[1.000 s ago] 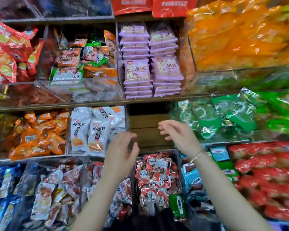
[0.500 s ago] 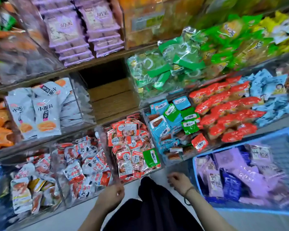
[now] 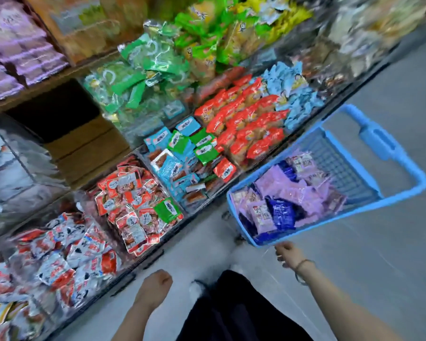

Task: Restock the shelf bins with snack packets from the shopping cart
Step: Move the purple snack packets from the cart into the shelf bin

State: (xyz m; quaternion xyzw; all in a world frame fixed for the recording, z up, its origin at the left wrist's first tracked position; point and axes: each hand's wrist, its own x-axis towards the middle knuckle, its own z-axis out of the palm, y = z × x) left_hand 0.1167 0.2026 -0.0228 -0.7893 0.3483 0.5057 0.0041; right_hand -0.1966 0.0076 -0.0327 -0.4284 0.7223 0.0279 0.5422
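A blue plastic shopping cart (image 3: 401,168) stands on the floor at the right, holding several pale purple snack packets (image 3: 290,193) and dark blue packets (image 3: 280,214). My right hand (image 3: 289,254) hangs just below the cart's near corner, fingers loosely curled, holding nothing; a band circles its wrist. My left hand (image 3: 155,287) is low at the centre, in front of the bottom bins, fingers curled under and empty. An empty shelf bay (image 3: 84,146) with bare wooden slats gapes at the upper left, below stacked purple packets (image 3: 17,48).
Clear bins line the shelves: red-and-silver packets (image 3: 130,205), white-and-red packets (image 3: 67,252), blue and green packets (image 3: 182,153), red packets (image 3: 246,119), light blue packets (image 3: 293,94), green bags (image 3: 143,70). Grey floor (image 3: 379,267) spreads right. My dark clothing (image 3: 234,311) fills the bottom centre.
The view has swung down and right, bringing the blue cart fully into sight. Both hands dropped from the empty bay to waist height, the right one drawing near the cart.
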